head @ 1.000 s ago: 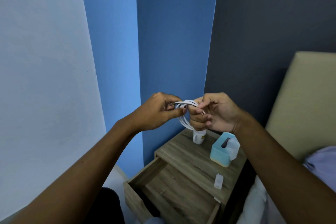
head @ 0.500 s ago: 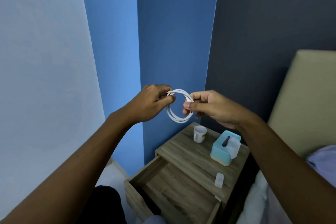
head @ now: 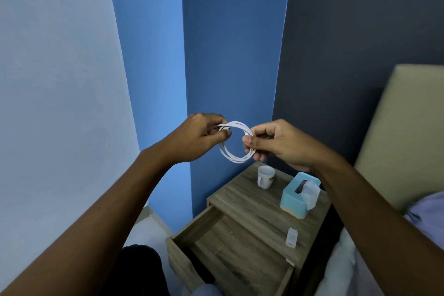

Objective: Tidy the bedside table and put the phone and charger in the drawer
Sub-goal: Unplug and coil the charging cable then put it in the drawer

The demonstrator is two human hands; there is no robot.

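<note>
A white charger cable point(head: 234, 158) is coiled into a small loop and held up in the air in front of the blue wall. My left hand point(head: 197, 137) pinches the loop's left side and my right hand point(head: 276, 142) pinches its right side. Below stands the wooden bedside table point(head: 249, 202) with its drawer point(head: 230, 255) pulled open and showing a bare wooden bottom. A white charger plug point(head: 291, 236) lies on the tabletop near its front right edge. No phone is in sight.
A white mug point(head: 265, 176) stands at the back of the tabletop. Right of the mug sits a light blue tissue box point(head: 296, 197) with a tissue sticking out. A beige headboard point(head: 408, 132) and bedding point(head: 427, 214) lie to the right, walls to the left and behind.
Both hands have risen from just above the mug and drawn apart, so the coil now shows as an open ring between them. The mug is uncovered.
</note>
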